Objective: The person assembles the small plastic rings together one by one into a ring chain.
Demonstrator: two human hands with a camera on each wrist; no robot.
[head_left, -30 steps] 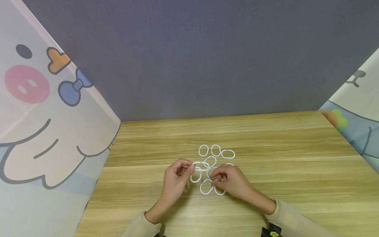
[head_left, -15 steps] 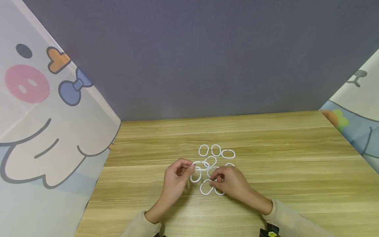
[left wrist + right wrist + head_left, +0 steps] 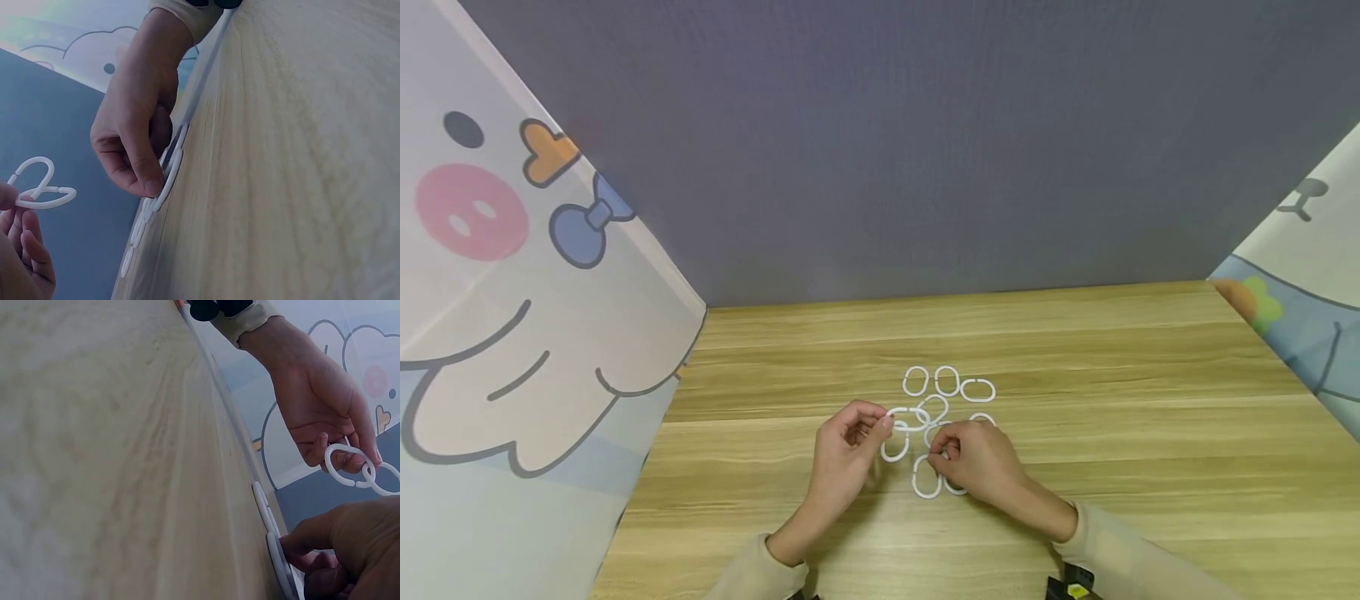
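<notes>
My left hand (image 3: 842,457) is raised over the wooden table, thumb and index finger pinching a white oval plastic link (image 3: 913,430). A second white link (image 3: 895,460) is hooked through it and hangs down, as the right wrist view also shows. Low at the tabletop, my right hand (image 3: 981,462) pinches the upper end of a white link (image 3: 927,497) that lies nearly flat; in the left wrist view, thumb and finger meet at that link's edge (image 3: 170,185). Another link (image 3: 957,492) is partly hidden beneath the right hand. Each link has a small gap in its side.
Several loose white links lie just beyond the hands, among them a left one (image 3: 904,382), a middle one (image 3: 936,382) and a right one (image 3: 978,401). A grey panel (image 3: 955,167) stands behind the table (image 3: 1112,375), with cartoon-printed panels at both sides.
My right hand has shifted slightly left and toward me. The link at its fingertips has turned from slanted to nearly upright in the head view. The left hand stays almost still.
</notes>
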